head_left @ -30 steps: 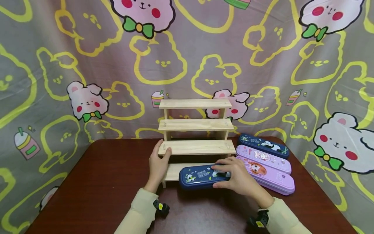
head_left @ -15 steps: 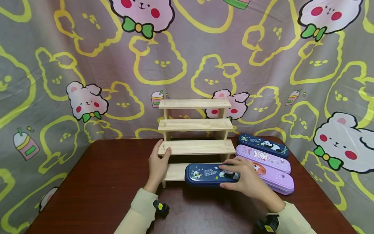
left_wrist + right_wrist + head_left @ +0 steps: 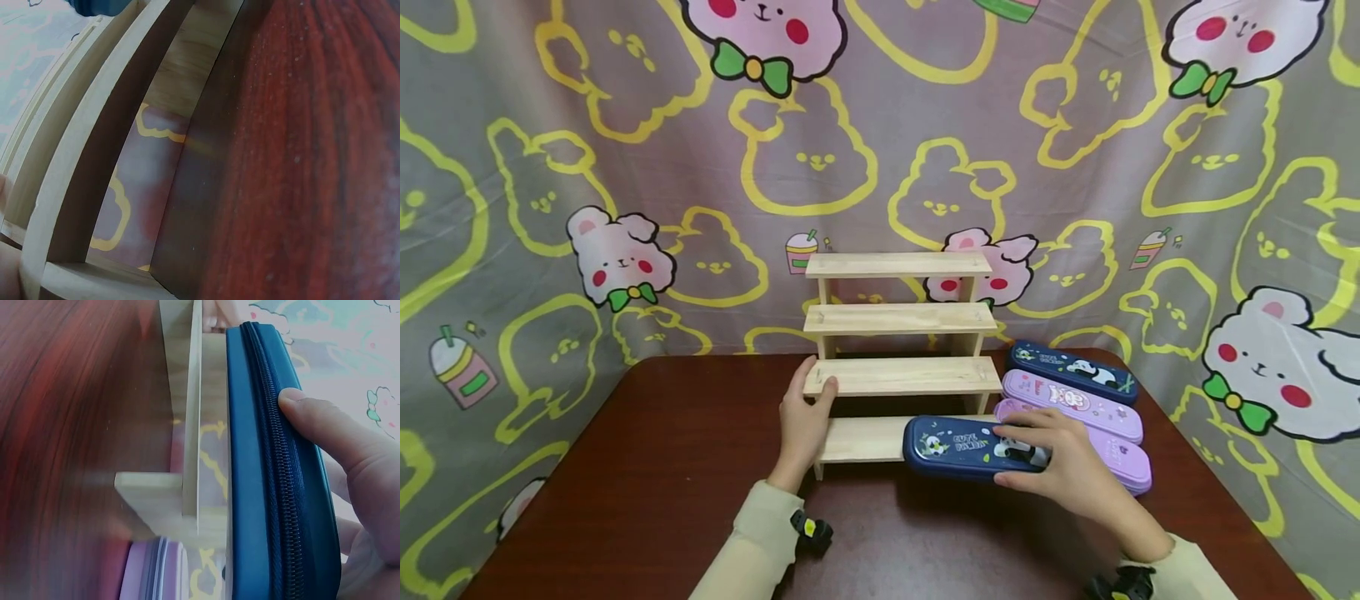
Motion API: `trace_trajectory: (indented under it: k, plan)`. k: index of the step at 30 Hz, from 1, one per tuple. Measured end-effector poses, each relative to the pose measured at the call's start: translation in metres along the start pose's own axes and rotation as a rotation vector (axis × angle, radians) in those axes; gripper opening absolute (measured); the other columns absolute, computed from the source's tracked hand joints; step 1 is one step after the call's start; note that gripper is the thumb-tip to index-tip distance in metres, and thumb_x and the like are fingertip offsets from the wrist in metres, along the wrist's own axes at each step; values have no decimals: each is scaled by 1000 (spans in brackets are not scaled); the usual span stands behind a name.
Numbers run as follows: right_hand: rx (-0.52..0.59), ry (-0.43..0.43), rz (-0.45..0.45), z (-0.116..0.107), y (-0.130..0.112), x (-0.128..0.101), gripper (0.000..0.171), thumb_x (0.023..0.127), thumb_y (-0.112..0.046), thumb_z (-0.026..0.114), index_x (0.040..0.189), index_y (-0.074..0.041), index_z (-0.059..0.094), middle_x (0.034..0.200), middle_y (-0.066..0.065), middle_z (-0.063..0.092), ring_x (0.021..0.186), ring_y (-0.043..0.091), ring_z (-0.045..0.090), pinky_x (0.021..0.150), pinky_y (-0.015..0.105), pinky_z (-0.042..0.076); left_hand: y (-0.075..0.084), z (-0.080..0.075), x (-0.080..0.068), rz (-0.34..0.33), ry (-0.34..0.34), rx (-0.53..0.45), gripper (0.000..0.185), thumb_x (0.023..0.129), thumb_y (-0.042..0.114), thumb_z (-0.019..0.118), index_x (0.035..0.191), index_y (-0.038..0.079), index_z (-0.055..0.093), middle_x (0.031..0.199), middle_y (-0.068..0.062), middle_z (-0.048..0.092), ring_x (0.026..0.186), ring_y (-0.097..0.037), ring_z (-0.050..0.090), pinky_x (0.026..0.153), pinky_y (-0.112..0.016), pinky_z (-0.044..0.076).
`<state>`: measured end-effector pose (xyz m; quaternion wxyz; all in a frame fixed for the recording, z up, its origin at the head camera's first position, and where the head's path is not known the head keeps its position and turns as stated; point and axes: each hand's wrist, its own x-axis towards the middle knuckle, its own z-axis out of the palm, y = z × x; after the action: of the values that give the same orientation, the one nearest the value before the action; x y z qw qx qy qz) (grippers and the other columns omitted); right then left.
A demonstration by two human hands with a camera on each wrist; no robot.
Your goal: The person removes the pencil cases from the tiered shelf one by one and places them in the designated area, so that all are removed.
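Note:
My right hand (image 3: 1067, 454) pinches a navy pencil case (image 3: 958, 446) by its right part, thumb on the near long side and fingers across the lid. A panda and "Cute Panda" lettering mark the lid. The case hangs in front of and partly over the right part of the bottom step of a wooden tiered shelf (image 3: 898, 377). Its zipper (image 3: 284, 487) runs along the side, closed, in the right wrist view. At the shelf's left end, my left hand (image 3: 802, 425) grips the second step from the bottom, thumb on top. Most of its fingers are hidden.
Right of the shelf, a navy panda pencil case (image 3: 1075, 368), a lilac rabbit pencil case (image 3: 1075, 404) and another purple case (image 3: 1126, 460) lie in a row. The last is partly behind my right hand. A patterned cloth (image 3: 700, 167) hangs behind the brown table (image 3: 647, 475).
My right hand has carried the navy pencil case rightward along the shelf's front, uncovering more of the bottom step's left part. The left hand keeps its grip on the shelf.

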<state>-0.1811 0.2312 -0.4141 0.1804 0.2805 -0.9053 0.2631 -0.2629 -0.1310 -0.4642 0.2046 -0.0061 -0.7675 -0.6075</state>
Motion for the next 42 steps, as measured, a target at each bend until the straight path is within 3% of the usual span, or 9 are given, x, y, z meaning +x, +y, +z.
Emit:
trace_trajectory:
  k: [8,21,28,31,35,42]
  plan:
    - [-45,26,24,-13,8,-15,55,65,-43,92,114,-22,76,117,4,67,107,22,52,80,48,40,3,0,1,-1,3,6,54,97,42,62,147,30,45,148,3,45,138,-19,37,109,-49,33]
    - [-127,32,160,-46,18,-55,56,63,-45,92,112,-24,76,114,5,67,104,23,49,77,50,35,3,1,-1,2,-13,1,56,97,44,61,148,30,44,150,3,43,140,-19,35,110,-49,32]
    - [-171,11,262,-61,26,-76,57,63,-52,90,111,-24,77,111,5,67,102,21,45,66,27,49,2,1,-2,-6,-15,5,56,97,45,60,148,31,43,151,3,42,140,-20,34,110,-50,32]
    - [-179,-18,330,-65,30,-85,61,62,-54,89,112,-21,76,114,11,66,104,25,46,65,30,50,1,1,-2,-5,-13,5,56,97,44,61,148,30,43,151,1,43,140,-20,35,110,-50,32]
    - [-200,-52,407,-71,34,-95,67,61,-56,88,113,-16,75,116,17,64,105,31,46,67,43,51,1,0,-2,-4,-14,2,56,97,44,61,148,30,44,151,1,43,140,-20,35,110,-50,33]
    - [-217,-94,462,-73,44,-104,70,61,-58,88,113,-13,75,114,17,64,102,34,47,70,52,51,-2,0,-1,-17,-7,7,56,96,47,60,148,33,44,150,5,42,139,-18,35,109,-49,34]
